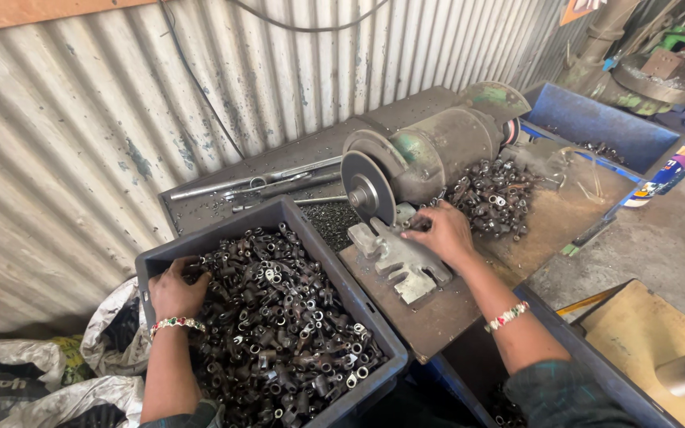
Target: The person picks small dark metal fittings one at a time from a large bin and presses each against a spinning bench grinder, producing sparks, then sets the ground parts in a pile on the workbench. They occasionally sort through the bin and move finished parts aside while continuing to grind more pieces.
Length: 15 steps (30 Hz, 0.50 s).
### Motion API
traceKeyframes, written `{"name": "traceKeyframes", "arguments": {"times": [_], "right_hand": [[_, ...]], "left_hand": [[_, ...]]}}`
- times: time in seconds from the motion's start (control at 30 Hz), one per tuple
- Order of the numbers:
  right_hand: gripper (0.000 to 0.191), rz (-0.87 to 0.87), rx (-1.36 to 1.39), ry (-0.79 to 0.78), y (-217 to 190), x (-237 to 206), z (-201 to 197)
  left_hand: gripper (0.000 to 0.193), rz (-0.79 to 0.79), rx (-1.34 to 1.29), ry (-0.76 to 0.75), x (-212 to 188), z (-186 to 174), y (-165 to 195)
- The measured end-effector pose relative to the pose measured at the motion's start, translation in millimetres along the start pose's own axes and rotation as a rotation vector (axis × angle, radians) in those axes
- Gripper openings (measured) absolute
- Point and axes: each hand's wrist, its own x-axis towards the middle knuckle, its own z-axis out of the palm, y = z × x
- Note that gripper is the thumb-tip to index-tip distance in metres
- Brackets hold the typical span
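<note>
Beaded red, white, green bracelet on each wrist; dark plaid sleeve on right upper arm; forearms bare.

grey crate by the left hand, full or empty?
Full. The grey crate is heaped to its rim with small dark metal parts; the left hand rests in the pile.

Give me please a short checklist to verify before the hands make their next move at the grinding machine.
1. Left hand reaches parts in the grey crate: ok, it rests on them.
2. Right hand is away from the grinding wheel: not ok, it is close beside it.
3. Wheel is stopped: cannot tell.
4. Metal jig lies flat on the plate: ok.
5. Right hand holds a part: cannot tell.
</note>
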Motion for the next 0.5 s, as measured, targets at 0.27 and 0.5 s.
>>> {"name": "traceKeyframes", "arguments": {"times": [0.27, 0.5], "right_hand": [[0.025, -0.284, -0.087, 0.112, -5.3, -1.4, 0.8], [0.015, -0.735, -0.261, 0.543, -25.4, -39.5, -30.4]], "left_hand": [[0.051, 0.002, -0.017, 0.001, 0.7, 0.8, -2.1], [0.053, -0.013, -0.007, -0.012, 1.8, 2.1, -1.5]]}}
